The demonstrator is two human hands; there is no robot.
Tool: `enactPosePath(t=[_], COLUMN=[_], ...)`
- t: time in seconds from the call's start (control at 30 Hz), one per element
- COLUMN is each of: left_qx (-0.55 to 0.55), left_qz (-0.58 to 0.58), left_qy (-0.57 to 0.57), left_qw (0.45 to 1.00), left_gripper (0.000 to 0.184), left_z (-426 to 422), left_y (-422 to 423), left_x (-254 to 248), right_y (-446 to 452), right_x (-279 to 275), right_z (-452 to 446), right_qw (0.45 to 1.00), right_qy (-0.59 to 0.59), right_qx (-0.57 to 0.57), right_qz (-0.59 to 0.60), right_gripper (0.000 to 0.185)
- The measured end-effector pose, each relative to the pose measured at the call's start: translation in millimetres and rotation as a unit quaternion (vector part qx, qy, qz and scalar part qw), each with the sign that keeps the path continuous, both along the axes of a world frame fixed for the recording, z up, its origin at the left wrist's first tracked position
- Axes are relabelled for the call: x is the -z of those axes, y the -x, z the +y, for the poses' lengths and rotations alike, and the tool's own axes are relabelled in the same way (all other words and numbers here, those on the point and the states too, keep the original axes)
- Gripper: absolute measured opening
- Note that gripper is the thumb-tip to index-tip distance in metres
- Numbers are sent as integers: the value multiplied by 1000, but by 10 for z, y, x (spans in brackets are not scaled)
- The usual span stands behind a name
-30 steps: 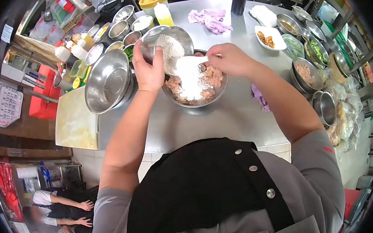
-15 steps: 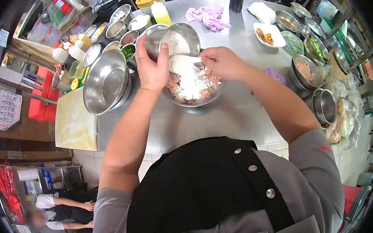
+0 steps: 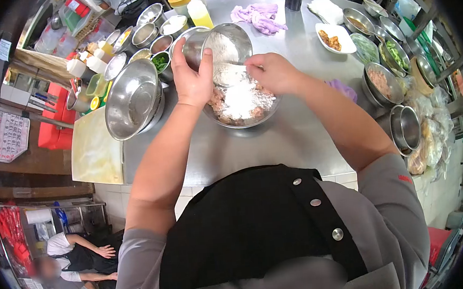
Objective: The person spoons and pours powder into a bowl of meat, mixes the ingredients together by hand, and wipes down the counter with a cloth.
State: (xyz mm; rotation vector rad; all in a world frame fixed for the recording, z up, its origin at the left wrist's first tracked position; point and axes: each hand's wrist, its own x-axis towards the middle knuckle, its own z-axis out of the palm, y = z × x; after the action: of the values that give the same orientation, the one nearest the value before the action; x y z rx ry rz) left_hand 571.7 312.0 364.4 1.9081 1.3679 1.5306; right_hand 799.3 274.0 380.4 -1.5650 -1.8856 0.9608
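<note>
Shiny metal makes up the table (image 3: 308, 149), and a purple cloth (image 3: 265, 19) lies near its far side. The person's left hand (image 3: 194, 81) holds the small bowl (image 3: 241, 39), with its thumb and fingers spread apart on the bowl's side. That bowl is tipped over the big bowl (image 3: 242, 126) and has white powder inside. The right hand (image 3: 269, 72) pinches a white tool (image 3: 231, 68) with its fingertips close together. In the big bowl, more powder lies on pink meat (image 3: 221, 108). A cutting board (image 3: 96, 155) sits on the left.
</note>
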Motion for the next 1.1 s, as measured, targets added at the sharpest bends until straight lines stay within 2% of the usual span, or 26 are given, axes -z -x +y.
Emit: enactPosePath(t=[0.03,0.13,0.23,0.33,0.47,0.57,0.67,0.77,0.87,0.97,1.07,1.1], left_qx=[-3,-19,-27,-14,-3,-15,-18,-13,-5,-19,5,5], left_qz=[0,-4,-4,2,2,23,22,13,-1,-6,4,4], left_qy=[-3,26,41,22,4,6,16,11,-5,34,1,2], left_qw=[1000,999,999,1000,1000,1000,999,1000,1000,999,1000,1000], left_gripper=[73,72,72,72,71,71,72,72,73,73,73,73], left_z=[11,1,-18,-24,-9,7,5,-1,11,35,-21,-24], left_y=[22,105,127,68,29,80,103,68,48,145,113,94], left_x=[19,25,14,27,-1,15,5,-20,-42,28,3,-5], right_y=[-2,-170,-237,-174,-151,-236,-321,-242,-215,-237,-176,-175], right_x=[-31,-1,-151,-120,222,0,-97,-118,75,-142,-231,-190], right_z=[-2,42,30,73,71,-4,2,25,-6,-21,-12,-2], right_qw=[998,998,984,957,976,998,994,960,970,980,954,962], right_qy=[52,-33,-157,-196,-189,-26,-107,-201,-201,-178,-206,-193], right_qx=[-1,-39,-5,4,-39,-55,-26,-3,-61,-47,-17,-26], right_qz=[34,36,-80,-214,-101,-12,-26,-194,-124,-81,-216,-190], right_gripper=[28,27,27,26,25,26,25,24,23,24,25,25])
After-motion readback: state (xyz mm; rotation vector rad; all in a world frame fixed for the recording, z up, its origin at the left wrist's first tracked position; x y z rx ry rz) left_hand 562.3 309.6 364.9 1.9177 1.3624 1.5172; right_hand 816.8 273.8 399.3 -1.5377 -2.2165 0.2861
